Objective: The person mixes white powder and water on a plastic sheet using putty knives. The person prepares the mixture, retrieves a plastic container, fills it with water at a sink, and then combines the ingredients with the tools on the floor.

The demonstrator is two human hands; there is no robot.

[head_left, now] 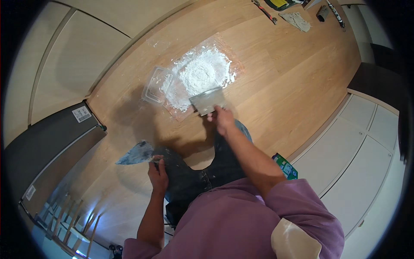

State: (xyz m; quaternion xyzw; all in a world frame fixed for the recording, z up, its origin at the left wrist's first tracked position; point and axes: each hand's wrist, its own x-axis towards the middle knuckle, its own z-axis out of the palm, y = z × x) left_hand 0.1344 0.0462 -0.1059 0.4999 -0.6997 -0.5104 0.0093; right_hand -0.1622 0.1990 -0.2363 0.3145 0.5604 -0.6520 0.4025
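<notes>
1. Two bare hands each grip a tool: the right hand holds a broad rectangular grey metal scraper, the left hand a pointed, smeared blue-grey blade.
2. White powder or paste lies heaped on a thin translucent sheet on the pale wooden floor, the scraper at its near edge.
3. Mixing or gathering seems in hand; next probably calls for a low, flat stroke.
4. Print on the white rectangular label and green package is unclear.

White heap, grey scraper, mauve shirt
</notes>
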